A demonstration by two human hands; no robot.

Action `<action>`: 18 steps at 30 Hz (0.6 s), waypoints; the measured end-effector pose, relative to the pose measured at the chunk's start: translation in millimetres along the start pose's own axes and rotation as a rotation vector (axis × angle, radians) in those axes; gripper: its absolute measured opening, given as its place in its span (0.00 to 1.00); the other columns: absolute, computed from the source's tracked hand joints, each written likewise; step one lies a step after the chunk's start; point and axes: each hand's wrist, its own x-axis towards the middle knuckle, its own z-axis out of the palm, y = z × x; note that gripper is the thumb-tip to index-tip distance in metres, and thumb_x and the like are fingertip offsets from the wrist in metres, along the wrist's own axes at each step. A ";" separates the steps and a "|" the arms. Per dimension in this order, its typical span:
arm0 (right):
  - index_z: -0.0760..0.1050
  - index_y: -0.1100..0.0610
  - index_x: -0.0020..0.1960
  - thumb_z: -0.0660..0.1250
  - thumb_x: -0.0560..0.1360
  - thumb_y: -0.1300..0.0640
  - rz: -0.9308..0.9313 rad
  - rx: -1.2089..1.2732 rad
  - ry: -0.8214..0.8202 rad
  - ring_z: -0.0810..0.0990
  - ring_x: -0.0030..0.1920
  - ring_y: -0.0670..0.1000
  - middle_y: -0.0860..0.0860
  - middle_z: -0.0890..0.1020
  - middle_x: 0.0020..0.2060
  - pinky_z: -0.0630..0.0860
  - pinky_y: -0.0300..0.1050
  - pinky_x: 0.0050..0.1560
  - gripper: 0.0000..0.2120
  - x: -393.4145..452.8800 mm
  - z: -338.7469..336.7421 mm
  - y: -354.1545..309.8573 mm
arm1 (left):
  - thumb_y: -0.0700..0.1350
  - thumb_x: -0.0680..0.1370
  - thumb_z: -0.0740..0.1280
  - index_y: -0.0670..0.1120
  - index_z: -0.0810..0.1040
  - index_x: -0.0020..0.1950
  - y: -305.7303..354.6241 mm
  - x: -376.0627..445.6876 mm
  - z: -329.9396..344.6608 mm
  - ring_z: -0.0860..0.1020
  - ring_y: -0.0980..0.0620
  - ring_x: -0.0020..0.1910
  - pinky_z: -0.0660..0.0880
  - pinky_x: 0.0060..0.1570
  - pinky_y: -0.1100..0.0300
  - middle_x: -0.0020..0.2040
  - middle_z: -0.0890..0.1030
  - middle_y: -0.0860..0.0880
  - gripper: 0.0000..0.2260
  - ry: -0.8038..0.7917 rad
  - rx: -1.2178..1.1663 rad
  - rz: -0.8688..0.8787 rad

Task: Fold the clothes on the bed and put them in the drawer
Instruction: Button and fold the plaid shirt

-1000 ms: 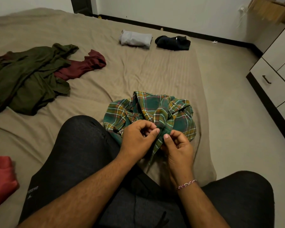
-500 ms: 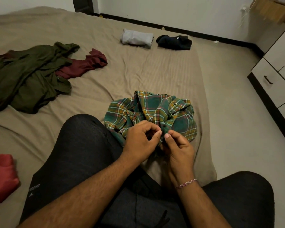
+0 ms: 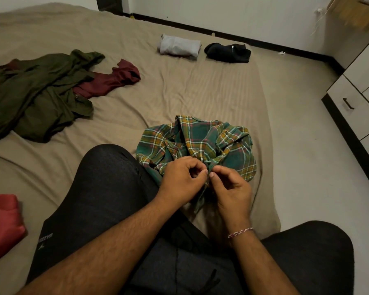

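I sit on the bed with the plaid shirt bunched in a heap just past my knees. My left hand and my right hand meet at its near edge, fingers curled, each pinching a bit of the cloth between thumb and fingertips; it may be a button I have there, but my fingers hide the spot. A thread band circles my right wrist. Off to my left lies a crumpled green shirt with a maroon garment partly under it. At the far edge of the bed sit a folded grey piece and a folded black piece, side by side but apart. A red cloth lies near my left leg. The drawer stands shut on my right across the floor.
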 end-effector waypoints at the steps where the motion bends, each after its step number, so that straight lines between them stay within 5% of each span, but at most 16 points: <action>1: 0.85 0.55 0.52 0.75 0.74 0.69 -0.028 -0.036 -0.011 0.85 0.52 0.47 0.52 0.86 0.48 0.80 0.37 0.54 0.12 0.9 -0.9 -0.8 | 0.42 0.75 0.76 0.48 0.87 0.43 -1.2 0.7 -0.4 0.81 0.59 0.40 0.76 0.40 0.68 0.41 0.83 0.55 0.01 -0.012 0.006 -0.004; 9: 0.85 0.56 0.53 0.77 0.74 0.65 -0.188 -0.289 0.021 0.83 0.50 0.41 0.47 0.84 0.47 0.77 0.30 0.51 0.09 4.9 3.6 5.1 | 0.48 0.78 0.74 0.49 0.88 0.54 -4.3 0.8 2.9 0.81 0.59 0.47 0.79 0.49 0.59 0.46 0.84 0.54 0.07 -0.069 0.011 -0.028; 15: 0.85 0.54 0.53 0.77 0.73 0.64 -0.219 -0.350 0.026 0.82 0.50 0.39 0.44 0.84 0.47 0.76 0.30 0.50 0.10 2.8 8.2 8.2 | 0.43 0.80 0.72 0.48 0.87 0.44 -9.4 6.3 2.9 0.83 0.58 0.44 0.81 0.48 0.56 0.42 0.85 0.54 0.06 -0.114 -0.110 -0.182; 18: 0.86 0.54 0.51 0.77 0.74 0.65 -0.049 -0.184 0.046 0.85 0.48 0.44 0.46 0.86 0.45 0.80 0.35 0.49 0.09 3.7 9.8 10.2 | 0.43 0.80 0.71 0.48 0.86 0.42 -11.5 8.4 3.2 0.83 0.57 0.43 0.81 0.47 0.56 0.41 0.85 0.54 0.07 -0.124 -0.120 -0.193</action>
